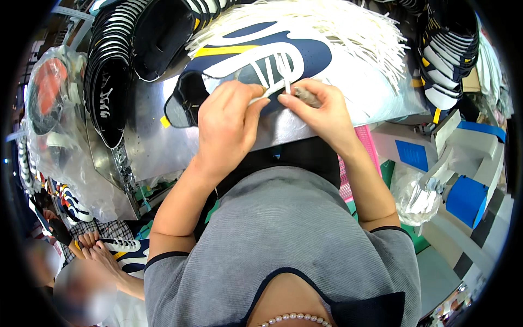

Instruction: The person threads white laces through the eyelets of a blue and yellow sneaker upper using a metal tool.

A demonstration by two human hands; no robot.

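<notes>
A shoe upper in navy, white and yellow lies on the metal worktable in front of me, its black-lined heel end toward the left. White shoelace strands cross its throat opening. My left hand is closed in a pinch on the white eyelet edge of the upper, near the laces. Beside it, my right hand pinches a white lace strand between thumb and forefinger. Something greyish sits within the right fingers; its kind is unclear. The left fingertips are partly hidden.
Loose white laces are heaped behind the upper. Stacked uppers stand at the left and right. A plastic bag hangs left, a grey machine stands right. Lower left, a co-worker's hands hold another upper.
</notes>
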